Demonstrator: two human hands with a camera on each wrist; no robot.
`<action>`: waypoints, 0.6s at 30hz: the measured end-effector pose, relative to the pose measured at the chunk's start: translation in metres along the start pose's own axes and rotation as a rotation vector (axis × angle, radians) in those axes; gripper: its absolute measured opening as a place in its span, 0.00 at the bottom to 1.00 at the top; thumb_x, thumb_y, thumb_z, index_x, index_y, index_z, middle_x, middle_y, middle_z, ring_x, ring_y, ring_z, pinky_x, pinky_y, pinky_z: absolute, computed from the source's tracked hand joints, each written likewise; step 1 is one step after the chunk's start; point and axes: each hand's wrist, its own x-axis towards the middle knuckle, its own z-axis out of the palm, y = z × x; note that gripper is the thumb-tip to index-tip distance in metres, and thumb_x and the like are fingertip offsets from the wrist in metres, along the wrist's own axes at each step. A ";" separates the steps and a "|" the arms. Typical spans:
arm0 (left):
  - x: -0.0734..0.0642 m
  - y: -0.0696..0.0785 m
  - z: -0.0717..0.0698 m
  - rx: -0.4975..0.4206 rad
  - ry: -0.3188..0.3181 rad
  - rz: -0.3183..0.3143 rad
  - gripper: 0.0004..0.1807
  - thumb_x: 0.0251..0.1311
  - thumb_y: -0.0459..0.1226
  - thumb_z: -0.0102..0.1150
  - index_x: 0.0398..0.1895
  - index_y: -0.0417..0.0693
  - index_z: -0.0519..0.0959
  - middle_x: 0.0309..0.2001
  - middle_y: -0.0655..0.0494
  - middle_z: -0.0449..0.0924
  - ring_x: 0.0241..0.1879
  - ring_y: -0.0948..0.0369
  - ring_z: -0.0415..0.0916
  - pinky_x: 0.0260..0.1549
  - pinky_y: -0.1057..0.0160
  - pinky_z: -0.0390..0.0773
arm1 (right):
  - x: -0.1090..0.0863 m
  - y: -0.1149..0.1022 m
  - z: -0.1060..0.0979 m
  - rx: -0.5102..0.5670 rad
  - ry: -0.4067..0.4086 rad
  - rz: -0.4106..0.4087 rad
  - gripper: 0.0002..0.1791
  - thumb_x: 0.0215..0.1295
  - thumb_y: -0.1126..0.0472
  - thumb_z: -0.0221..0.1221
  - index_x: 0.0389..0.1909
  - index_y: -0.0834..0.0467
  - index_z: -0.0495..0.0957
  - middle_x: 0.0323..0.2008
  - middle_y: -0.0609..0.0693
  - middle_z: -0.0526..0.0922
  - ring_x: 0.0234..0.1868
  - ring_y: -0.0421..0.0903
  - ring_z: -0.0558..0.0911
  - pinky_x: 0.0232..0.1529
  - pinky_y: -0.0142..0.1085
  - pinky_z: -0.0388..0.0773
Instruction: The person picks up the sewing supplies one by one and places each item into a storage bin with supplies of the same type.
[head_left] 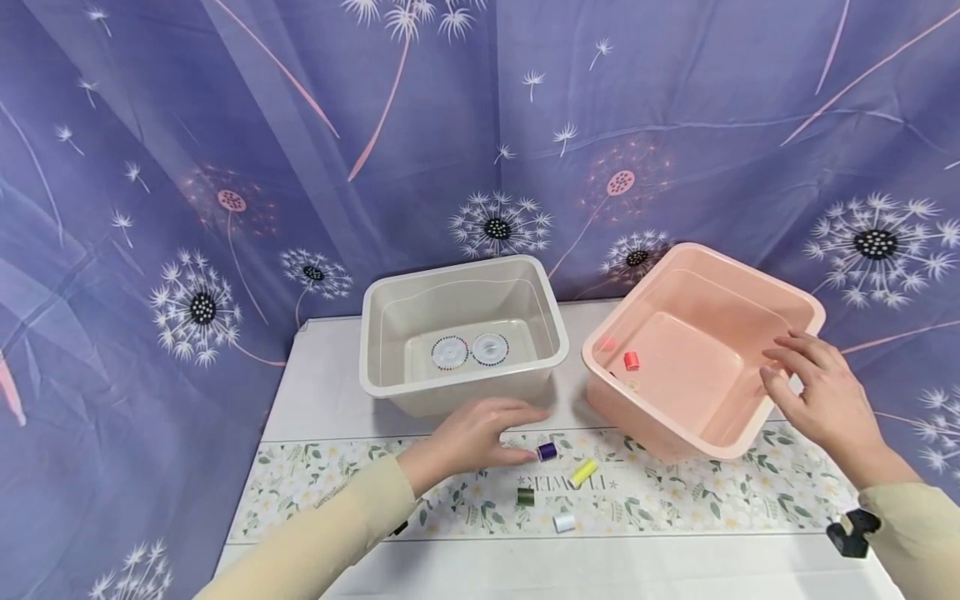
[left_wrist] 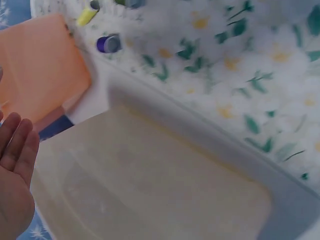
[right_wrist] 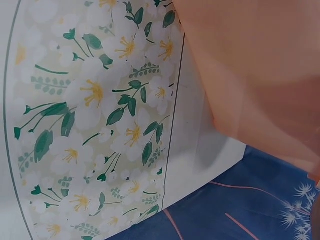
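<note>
In the head view my left hand (head_left: 483, 433) reaches over the floral strip with thumb and fingers apart, close to a purple thread spool (head_left: 547, 452). Whether it touches the spool is unclear; nothing shows in its grasp. Nearby lie a yellow spool (head_left: 583, 472), a dark green spool (head_left: 526, 497) and a white spool (head_left: 564, 522). My right hand (head_left: 821, 400) is at the right rim of a pink bin (head_left: 637, 417), its fingers loosely bent over the inside. A red spool (head_left: 632, 361) lies in that bin, with small items partly hidden by the front wall.
A grey bin (head_left: 461, 392) stands left of the pink one, holding two round pin wheels (head_left: 450, 352). Behind both hangs a purple dandelion curtain (head_left: 420, 208). Under my left sleeve a small black object (head_left: 401, 527) is mostly covered.
</note>
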 end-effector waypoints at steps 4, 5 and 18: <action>-0.013 -0.004 0.007 0.018 0.001 -0.017 0.35 0.60 0.51 0.78 0.70 0.52 0.81 0.64 0.56 0.85 0.62 0.58 0.83 0.65 0.60 0.81 | 0.000 0.001 0.000 -0.004 -0.005 0.003 0.19 0.77 0.55 0.58 0.57 0.65 0.82 0.66 0.69 0.76 0.76 0.67 0.66 0.77 0.67 0.61; -0.015 -0.005 0.009 0.021 0.003 -0.016 0.36 0.60 0.51 0.78 0.70 0.51 0.81 0.65 0.56 0.84 0.62 0.58 0.83 0.65 0.60 0.81 | 0.000 0.001 0.000 -0.006 -0.008 0.005 0.19 0.77 0.55 0.58 0.57 0.65 0.82 0.66 0.69 0.76 0.76 0.67 0.66 0.76 0.67 0.61; -0.040 -0.015 0.024 0.014 -0.086 -0.109 0.44 0.57 0.56 0.79 0.75 0.53 0.76 0.73 0.58 0.77 0.68 0.57 0.79 0.67 0.55 0.80 | 0.001 0.001 0.000 -0.009 -0.007 -0.002 0.19 0.77 0.55 0.58 0.56 0.66 0.83 0.65 0.68 0.77 0.76 0.66 0.66 0.78 0.65 0.60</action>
